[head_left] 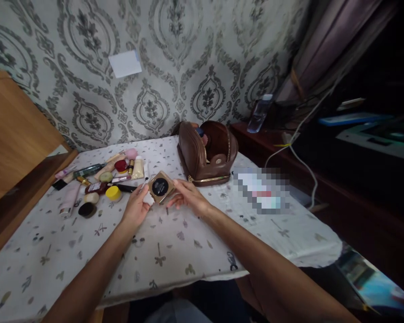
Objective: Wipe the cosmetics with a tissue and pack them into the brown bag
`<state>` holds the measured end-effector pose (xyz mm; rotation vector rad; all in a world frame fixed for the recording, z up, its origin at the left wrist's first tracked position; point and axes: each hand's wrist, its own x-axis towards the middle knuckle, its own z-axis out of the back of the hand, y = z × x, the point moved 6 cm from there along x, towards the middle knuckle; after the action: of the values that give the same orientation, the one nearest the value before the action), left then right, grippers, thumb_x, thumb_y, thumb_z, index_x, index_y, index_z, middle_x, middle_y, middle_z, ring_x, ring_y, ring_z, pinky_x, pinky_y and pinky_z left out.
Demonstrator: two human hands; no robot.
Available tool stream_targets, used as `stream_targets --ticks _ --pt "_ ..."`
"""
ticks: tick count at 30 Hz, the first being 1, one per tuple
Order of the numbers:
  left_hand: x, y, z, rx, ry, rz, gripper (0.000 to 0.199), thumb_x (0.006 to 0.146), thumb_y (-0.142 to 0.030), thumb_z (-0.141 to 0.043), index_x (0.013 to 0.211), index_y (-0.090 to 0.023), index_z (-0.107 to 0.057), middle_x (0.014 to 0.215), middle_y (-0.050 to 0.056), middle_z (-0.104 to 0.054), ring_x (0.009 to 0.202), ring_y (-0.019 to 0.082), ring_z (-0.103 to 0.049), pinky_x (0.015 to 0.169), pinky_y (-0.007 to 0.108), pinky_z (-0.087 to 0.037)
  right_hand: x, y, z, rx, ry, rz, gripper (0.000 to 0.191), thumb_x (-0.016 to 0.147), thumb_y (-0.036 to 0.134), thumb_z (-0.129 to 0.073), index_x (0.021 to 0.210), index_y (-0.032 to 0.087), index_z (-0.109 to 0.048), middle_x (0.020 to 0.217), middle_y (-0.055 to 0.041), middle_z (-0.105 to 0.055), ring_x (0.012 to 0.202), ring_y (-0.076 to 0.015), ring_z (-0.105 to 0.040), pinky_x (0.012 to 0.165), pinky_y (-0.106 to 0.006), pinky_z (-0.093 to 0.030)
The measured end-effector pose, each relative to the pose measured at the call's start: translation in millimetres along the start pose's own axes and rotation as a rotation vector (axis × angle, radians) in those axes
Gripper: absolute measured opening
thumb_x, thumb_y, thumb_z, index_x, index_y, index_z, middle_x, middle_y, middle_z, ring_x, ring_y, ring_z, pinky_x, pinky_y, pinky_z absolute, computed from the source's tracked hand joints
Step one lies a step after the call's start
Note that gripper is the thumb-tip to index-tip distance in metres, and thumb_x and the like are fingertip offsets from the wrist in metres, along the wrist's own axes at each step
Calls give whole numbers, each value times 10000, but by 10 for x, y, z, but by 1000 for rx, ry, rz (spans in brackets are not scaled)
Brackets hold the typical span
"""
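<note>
In front of me, above the table, I hold a square gold-brown makeup compact (160,186) with a round black label facing up. My left hand (137,206) grips its left edge and also has a small white piece, like a wipe or tissue (148,196), under the fingers. On the opposite edge, my right hand (191,197) pinches the compact, with its lower fingers curled below. Beyond my right hand stands a brown leather makeup bag (210,172), unzipped, with a few items showing inside.
Left of my hands lie several cosmetics, including a yellow-lidded jar (113,194), a black-lidded jar (87,210), a cream tube (138,168) and a pink tube (69,199). A blurred-out item (262,190) lies right. A clear bottle (260,113) stands behind, near a white cable (303,163).
</note>
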<state>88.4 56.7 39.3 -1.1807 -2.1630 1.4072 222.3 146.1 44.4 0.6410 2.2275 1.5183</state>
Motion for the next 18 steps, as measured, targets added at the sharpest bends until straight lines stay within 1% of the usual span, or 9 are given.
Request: stream_targets --ticks 3,5,7,10,11,13,16,17,18 --pt "21 64 78 -5 -39 17 435 516 -290 -925 858 -174 -683 818 -22 -729 672 90 -663 553 165 -522 18 7 48 -146 -37 84 500 691 642 -727 855 188 -597 671 11 -658 512 -140 -638 452 -227 -453" --pt "29 94 120 23 -53 25 418 564 -282 -904 911 -188 -691 853 -17 -734 658 86 -660 518 154 -500 23 -2 62 -197 -51 102 496 675 647 -730 831 198 -586 625 34 -616 498 -134 -614 461 -239 -459" --pt "36 96 158 54 -81 12 392 599 -284 -886 929 -199 -693 854 -25 -729 610 72 -637 480 143 -476 14 17 64 -218 -60 111 500 678 660 -715 831 204 -577 629 41 -599 501 -133 -608 469 -247 -464" --pt "35 75 136 47 -55 1 358 621 -316 -869 899 -183 -689 824 -22 -716 591 81 -622 478 158 -497 -27 185 77 -230 -89 140 521 677 680 -703 830 203 -558 619 45 -576 507 -135 -612 475 -248 -475" --pt "30 69 116 35 -38 10 366 614 -332 -870 889 -173 -688 811 -15 -712 594 93 -624 472 169 -503 -46 299 95 -239 -106 163 526 681 683 -696 833 201 -553 619 43 -576 511 -135 -615 475 -244 -478" --pt "14 57 81 15 -22 38 399 582 -348 -881 872 -156 -686 777 -11 -698 584 108 -618 441 183 -501 -91 634 172 -281 -158 246 526 704 678 -680 863 194 -551 640 30 -594 523 -134 -624 478 -236 -486" --pt "-15 45 55 14 -43 92 404 567 -323 -881 873 -142 -691 748 -18 -677 548 102 -592 415 186 -496 -157 1337 390 -435 -293 432 486 764 637 -645 914 184 -550 690 7 -629 531 -135 -632 499 -245 -512" --pt "-24 44 56 18 -59 108 378 580 -298 -871 873 -140 -693 745 -18 -674 541 98 -587 418 185 -499 -175 1584 478 -522 -357 491 453 793 605 -627 927 178 -555 714 -5 -641 549 -141 -643 516 -249 -519" --pt "-29 44 63 20 -74 122 341 600 -269 -856 872 -140 -694 746 -17 -673 541 96 -588 425 180 -501 -179 1806 568 -638 -430 512 402 833 563 -591 926 173 -557 715 -13 -648 559 -146 -650 528 -252 -520"
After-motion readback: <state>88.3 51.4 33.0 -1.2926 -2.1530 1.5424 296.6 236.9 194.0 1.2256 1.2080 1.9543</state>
